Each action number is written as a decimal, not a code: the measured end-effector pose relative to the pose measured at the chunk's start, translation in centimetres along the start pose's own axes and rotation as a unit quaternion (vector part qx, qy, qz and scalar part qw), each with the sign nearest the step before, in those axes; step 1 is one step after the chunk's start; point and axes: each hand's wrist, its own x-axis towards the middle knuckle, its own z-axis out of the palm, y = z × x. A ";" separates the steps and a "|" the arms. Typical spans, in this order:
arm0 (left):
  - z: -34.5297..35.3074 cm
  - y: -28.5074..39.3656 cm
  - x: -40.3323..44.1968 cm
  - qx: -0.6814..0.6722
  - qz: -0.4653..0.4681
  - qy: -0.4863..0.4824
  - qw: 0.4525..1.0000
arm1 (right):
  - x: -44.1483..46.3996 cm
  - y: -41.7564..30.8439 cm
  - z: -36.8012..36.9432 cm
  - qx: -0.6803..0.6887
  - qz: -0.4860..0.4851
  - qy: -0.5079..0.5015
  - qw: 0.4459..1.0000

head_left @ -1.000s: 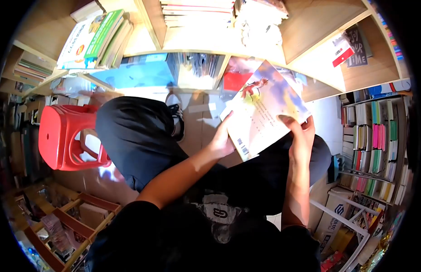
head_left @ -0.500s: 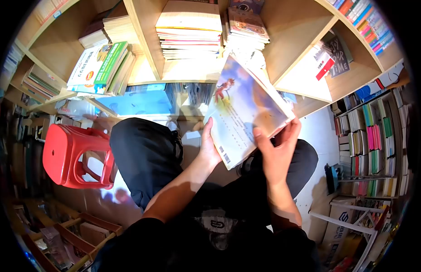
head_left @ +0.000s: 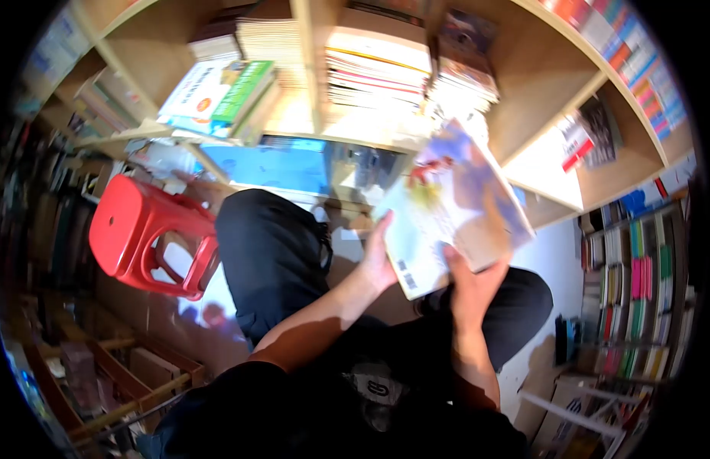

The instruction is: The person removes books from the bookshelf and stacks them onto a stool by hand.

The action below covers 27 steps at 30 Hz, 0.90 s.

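Observation:
Between my two hands is a thin picture book (head_left: 439, 203), tilted, with a barcode at its lower left corner and a blurred red figure on a pale blue and tan cover. My left hand (head_left: 379, 256) grips its left edge, thumb along the side. At the lower right edge my right hand (head_left: 475, 287) holds it, thumb on the cover and fingers hidden behind. Just beyond the book, a pile of books (head_left: 466, 73) and a taller stack of thin books (head_left: 378, 69) sit in the wooden shelf.
Books with a green and white cover (head_left: 217, 96) lie on the shelf at left. A red stool (head_left: 152, 237) stands left of my knee. Below the shelf is a blue box (head_left: 271, 164). Another full bookcase (head_left: 638, 283) and a white metal frame (head_left: 576, 413) are at right.
The view has shifted, so most of the scene sits further right. The book stays in both hands, its cover now more blurred.

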 end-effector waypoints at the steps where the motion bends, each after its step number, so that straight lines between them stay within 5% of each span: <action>1: 0.6 0.1 -0.4 -0.003 -0.021 0.004 1.000 | 0.4 -0.5 -0.5 0.038 -0.002 -0.009 0.999; 4: 1.8 0.3 -1.3 0.022 -0.058 -0.029 0.998 | 1.5 -0.5 -2.5 0.124 0.020 -0.004 0.992; 6: 2.9 2.1 -3.0 0.192 -0.085 -0.023 0.977 | 2.2 -0.7 -4.2 0.172 0.092 0.046 0.980; 8: 4.6 6.1 -6.7 0.468 -0.073 -0.094 0.876 | -0.1 -8.6 -0.7 0.220 0.193 0.120 0.949; 9: 5.8 8.9 -9.4 0.532 -0.033 -0.152 0.832 | -0.7 -5.8 -2.0 0.101 0.028 0.034 0.994; 10: 6.0 11.6 -12.2 0.628 0.153 -0.157 0.746 | -1.0 -4.2 -3.6 0.036 -0.051 -0.017 0.998; 11: 6.6 15.3 -14.8 0.583 0.206 -0.106 0.778 | -1.3 -2.6 -5.0 -0.021 -0.135 -0.058 0.989; 13: 2.2 22.3 -18.4 0.418 0.391 0.030 0.819 | -0.8 -1.9 -5.7 -0.020 -0.126 -0.073 0.989; 14: -1.1 26.7 -20.8 0.431 0.422 0.166 0.780 | -0.6 -1.3 -6.1 0.030 -0.096 -0.072 0.992; 15: -7.3 31.3 -23.1 0.241 0.372 0.058 0.894 | 0.0 -0.8 -6.5 0.079 -0.068 -0.068 0.992; 16: -6.8 31.4 -24.8 0.122 0.436 0.317 0.833 | 0.8 -0.4 -7.1 0.126 -0.042 -0.063 0.989; 17: -9.3 32.5 -26.7 0.035 0.416 0.332 0.846 | 2.1 0.0 -7.9 0.130 -0.050 -0.061 0.988; 19: -16.0 35.5 -29.6 -0.098 0.388 0.379 0.834 | 4.6 0.8 -9.1 0.384 0.242 -0.039 0.890; 21: -22.5 38.4 -31.0 -0.085 0.421 0.376 0.821 | 5.0 1.5 -9.1 0.375 0.242 -0.038 0.894; 23: -21.3 38.3 -31.0 -0.099 0.438 0.343 0.825 | 1.9 -5.0 -4.5 0.266 0.219 0.013 0.939; 27: -22.6 39.3 -28.4 -0.126 0.508 0.331 0.785 | 3.8 -1.3 -6.9 0.331 0.234 -0.042 0.913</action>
